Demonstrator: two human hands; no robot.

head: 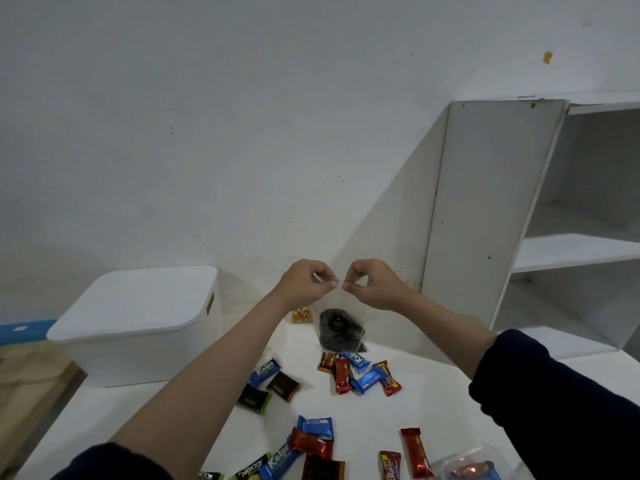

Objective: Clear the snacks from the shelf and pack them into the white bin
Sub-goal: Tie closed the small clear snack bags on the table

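Nearest: glossy foil snack wrappers (pixel 313 441) scattered on the smooth white table (pixel 433 403); readable print "Kalpa" on blue, "Nextar" on black-green; red bars, brown packs; left hand (pixel 304 284) and right hand (pixel 374 284) both pinch the top edge of a clear plastic bag (pixel 341 329) holding dark contents; behind-left, white bin (pixel 138 323), matte, rounded, lid on; right, white shelf (pixel 568 251).

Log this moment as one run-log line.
left hand: pinches clear bag top | right hand: pinches same | white bin: lidded | snacks: on table
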